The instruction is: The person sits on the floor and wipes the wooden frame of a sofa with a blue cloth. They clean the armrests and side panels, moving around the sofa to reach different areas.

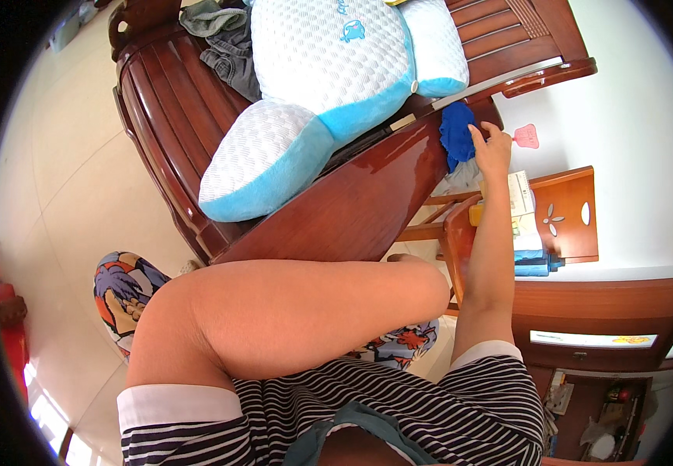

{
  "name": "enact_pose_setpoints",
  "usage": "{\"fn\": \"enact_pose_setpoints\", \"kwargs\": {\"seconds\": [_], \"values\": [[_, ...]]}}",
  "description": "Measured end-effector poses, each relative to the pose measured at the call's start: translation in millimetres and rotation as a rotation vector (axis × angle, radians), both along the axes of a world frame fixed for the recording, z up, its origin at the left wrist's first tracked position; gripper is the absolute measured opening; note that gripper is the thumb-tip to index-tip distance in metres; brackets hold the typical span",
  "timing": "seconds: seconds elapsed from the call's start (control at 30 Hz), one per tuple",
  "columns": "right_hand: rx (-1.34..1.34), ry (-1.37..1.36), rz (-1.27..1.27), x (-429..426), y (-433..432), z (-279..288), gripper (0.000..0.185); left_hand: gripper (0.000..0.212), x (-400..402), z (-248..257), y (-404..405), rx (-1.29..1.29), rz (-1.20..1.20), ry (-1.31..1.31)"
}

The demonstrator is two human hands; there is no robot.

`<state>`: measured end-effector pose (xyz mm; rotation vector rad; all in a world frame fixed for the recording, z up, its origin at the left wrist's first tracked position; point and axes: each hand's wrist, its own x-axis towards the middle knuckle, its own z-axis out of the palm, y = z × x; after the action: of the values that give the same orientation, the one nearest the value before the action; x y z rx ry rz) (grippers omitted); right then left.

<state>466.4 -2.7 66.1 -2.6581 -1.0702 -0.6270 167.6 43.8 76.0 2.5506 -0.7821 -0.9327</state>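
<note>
At the far right end of a glossy reddish-brown wooden board [365, 192], my right hand [492, 147] has its thumb and fingers at the edge of a crumpled dark-blue cloth [457, 135]. The cloth lies bunched on the wood. My left forearm crosses in front of me, close to the camera. Of my left hand [418, 269], only the bent end shows beside the board's near end; its fingers are mostly hidden. Beyond the board, large white-and-light-blue plush cushions [336, 64] rest on a wooden bench [167, 105].
Dark grey clothing [228, 55] lies beside the cushions. A wooden chair [566, 215] at right holds a desk calendar [520, 192] and a blue item [531, 263]. A pink fly swatter [526, 136] is by the white wall. Behind stands a wooden cabinet [604, 297].
</note>
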Motion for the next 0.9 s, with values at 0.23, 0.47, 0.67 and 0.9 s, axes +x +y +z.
{"fn": "enact_pose_setpoints", "kwargs": {"seconds": [0.23,0.47,0.67,0.9], "values": [[0.128,0.029,0.139,-57,5,-24,0.052,0.045,4,-3,-10,0.006,0.020,0.037],[0.318,0.070,0.566,-146,19,-40,0.036,0.041,9,-12,-12,0.051,0.019,0.052],[0.224,-0.138,0.300,-12,-4,-45,0.037,0.038,1,-5,-11,-0.037,-0.004,-0.004],[-0.048,-0.112,-0.088,8,47,-22,0.050,0.038,3,-3,-7,-0.009,0.009,0.039]]}}
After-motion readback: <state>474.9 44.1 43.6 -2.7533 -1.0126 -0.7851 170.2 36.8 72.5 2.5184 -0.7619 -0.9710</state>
